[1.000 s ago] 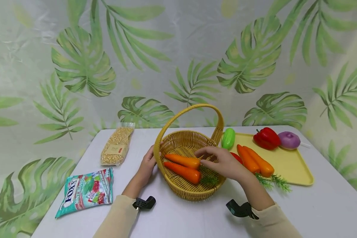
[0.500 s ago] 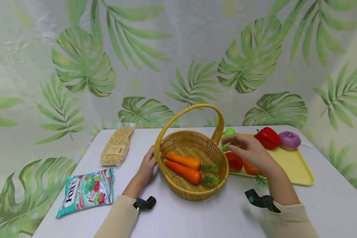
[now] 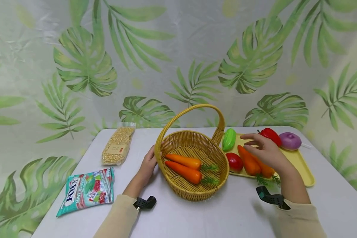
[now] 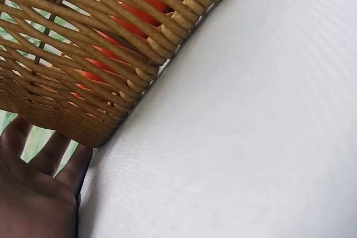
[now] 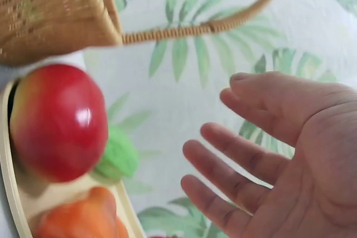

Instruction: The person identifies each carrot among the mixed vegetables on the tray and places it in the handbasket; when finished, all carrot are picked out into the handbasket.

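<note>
The basket (image 3: 190, 195) sits on the bench (image 3: 196, 218), two carrots (image 3: 184, 172) lying inside. My left grip (image 3: 147, 165) — fingers extended, not clasping — rests against its side, presumably to steady it. My right grip (image 3: 266, 150) holds nothing, fingers loosely spread near the other carrots (image 3: 249, 163) on the yellow tray (image 3: 294, 157).

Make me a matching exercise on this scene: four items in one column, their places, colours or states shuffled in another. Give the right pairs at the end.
Column one
1. Left hand
2. Right hand
3. Red bell pepper
4. Fox's candy bag

Column two
A. Next to the purple, onion-like vegetable
B. At the outer side of the wicker basket
C. Teal, lying on the white table
D. Over the yellow tray, holding nothing

Right pairs: 1-B, 2-D, 3-A, 4-C
</note>
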